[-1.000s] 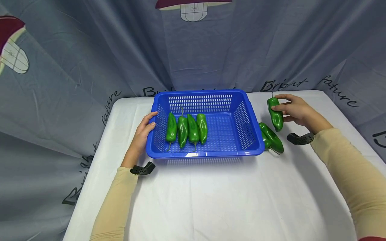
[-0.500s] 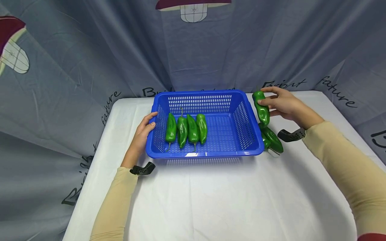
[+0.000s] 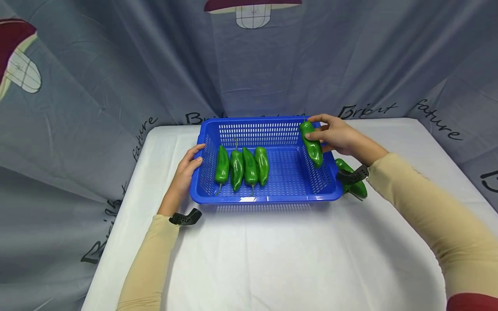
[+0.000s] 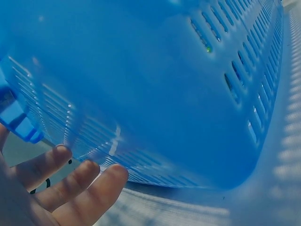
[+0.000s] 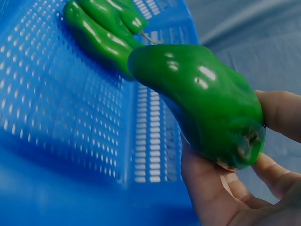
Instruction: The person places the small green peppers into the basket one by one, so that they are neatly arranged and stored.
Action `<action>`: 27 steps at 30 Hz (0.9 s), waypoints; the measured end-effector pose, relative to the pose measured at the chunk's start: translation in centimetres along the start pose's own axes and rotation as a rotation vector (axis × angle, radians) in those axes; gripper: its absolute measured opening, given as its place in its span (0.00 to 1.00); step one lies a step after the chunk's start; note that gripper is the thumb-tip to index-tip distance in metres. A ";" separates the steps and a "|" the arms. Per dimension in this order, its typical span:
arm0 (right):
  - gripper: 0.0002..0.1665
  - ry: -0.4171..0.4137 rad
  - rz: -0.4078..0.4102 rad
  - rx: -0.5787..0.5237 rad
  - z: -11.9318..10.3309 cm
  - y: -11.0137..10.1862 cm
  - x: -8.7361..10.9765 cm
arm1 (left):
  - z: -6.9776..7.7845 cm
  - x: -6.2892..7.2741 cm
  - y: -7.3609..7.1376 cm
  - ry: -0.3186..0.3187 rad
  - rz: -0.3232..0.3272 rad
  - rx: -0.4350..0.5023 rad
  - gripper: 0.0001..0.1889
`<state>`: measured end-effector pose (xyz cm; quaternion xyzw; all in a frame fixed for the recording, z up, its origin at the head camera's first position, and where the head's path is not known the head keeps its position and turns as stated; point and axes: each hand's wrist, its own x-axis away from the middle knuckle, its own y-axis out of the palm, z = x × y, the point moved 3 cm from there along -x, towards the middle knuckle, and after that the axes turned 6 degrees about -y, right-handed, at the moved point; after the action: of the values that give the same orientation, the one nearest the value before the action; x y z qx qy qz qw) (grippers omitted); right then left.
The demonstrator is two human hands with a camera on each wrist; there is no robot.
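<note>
Over the right end of the blue plastic basket point(image 3: 237, 199), my right hand point(image 3: 337, 134) holds a green pepper point(image 3: 312, 147) between thumb and fingers. In the right wrist view that pepper point(image 5: 202, 99) is large and glossy, with a brownish patch at its near end. Several green peppers point(image 3: 236, 170) lie side by side in the basket's left half. My left hand point(image 3: 186, 172) rests at the basket's left side; in the left wrist view its extended fingers point(image 4: 101, 190) are against the outer wall.
Just right of the basket, more green peppers point(image 3: 358, 189) lie on the white tablecloth point(image 3: 272, 250), partly hidden by the right wrist's black camera point(image 3: 353, 174). A grey-blue printed curtain point(image 3: 163, 65) hangs behind the table and along its sides.
My right hand has carried the green pepper leftward, from beyond the basket's right side to above its right end. The left hand, the basket and the peppers inside stay put.
</note>
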<state>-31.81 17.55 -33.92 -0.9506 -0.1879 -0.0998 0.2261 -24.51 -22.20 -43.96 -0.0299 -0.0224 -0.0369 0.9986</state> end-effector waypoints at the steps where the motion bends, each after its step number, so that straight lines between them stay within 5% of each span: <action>1: 0.42 0.000 -0.005 0.001 -0.1 0.4 -0.2 | 0.0 0.0 0.0 -0.002 0.001 -0.004 0.26; 12: 0.41 -0.006 -0.069 0.017 -0.8 4.5 -2.3 | 0.0 0.0 0.1 0.001 0.005 -0.011 0.26; 27: 0.35 0.036 -0.111 0.048 -0.3 7.4 -4.1 | 0.0 -0.1 0.0 0.008 -0.003 -0.004 0.26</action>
<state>-32.65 10.00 -37.64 -0.9311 -0.2386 -0.1246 0.2462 -24.59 -22.23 -43.96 -0.0316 -0.0186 -0.0383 0.9986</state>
